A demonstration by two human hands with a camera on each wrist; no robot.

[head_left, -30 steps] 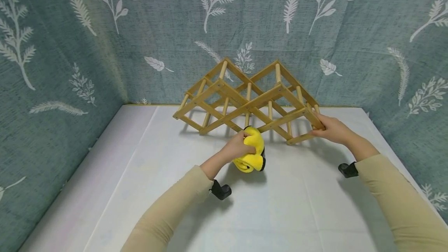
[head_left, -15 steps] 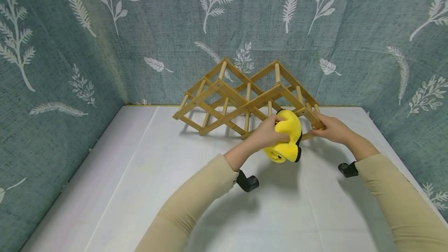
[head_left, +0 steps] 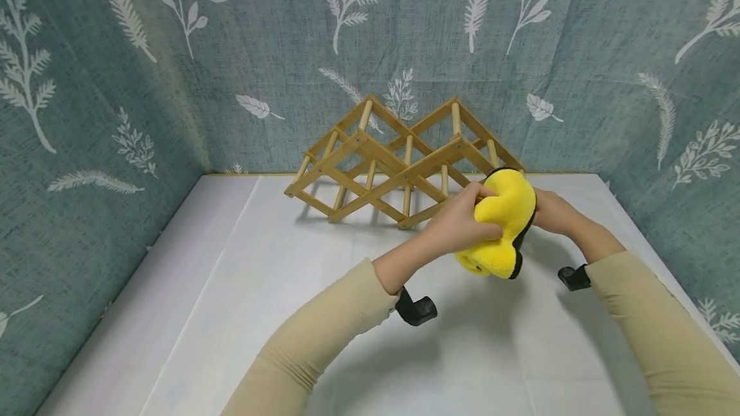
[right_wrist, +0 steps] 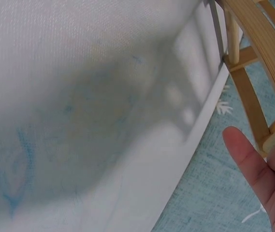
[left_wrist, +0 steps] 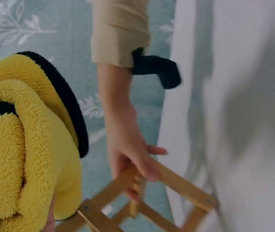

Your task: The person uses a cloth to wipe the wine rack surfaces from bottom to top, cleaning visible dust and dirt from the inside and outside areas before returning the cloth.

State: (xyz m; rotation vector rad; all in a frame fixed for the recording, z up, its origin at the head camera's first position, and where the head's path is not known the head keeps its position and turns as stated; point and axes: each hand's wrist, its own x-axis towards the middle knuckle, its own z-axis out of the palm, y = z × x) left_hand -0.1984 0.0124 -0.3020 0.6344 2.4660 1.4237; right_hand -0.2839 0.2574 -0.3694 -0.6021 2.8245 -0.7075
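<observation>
Since the frame half a second earlier, the left hand (head_left: 462,220) has moved a little to the right with the yellow towel (head_left: 511,210), while the right hand (head_left: 554,214) and the wooden rack (head_left: 408,180) look unmoved. In the head view, the rack stands spread out on the white table (head_left: 243,313); the towel is in front of its right end and hides it, seemingly raised off the table, with a shadow below. I judge the rolling done and the rack set up; the towel is not yet let go, and setting it down seems left. The left arm reaches forward and across to the right, its fingers and thumb pinching the towel's side; the right arm angles in from the right, its hand partly behind the towel. The left wrist view shows the towel's coiled end close up and the right hand's fingers curled around the rack's end. In the right wrist view, one finger extends free beside the rack; the rest of the grip is mostly cut off.
</observation>
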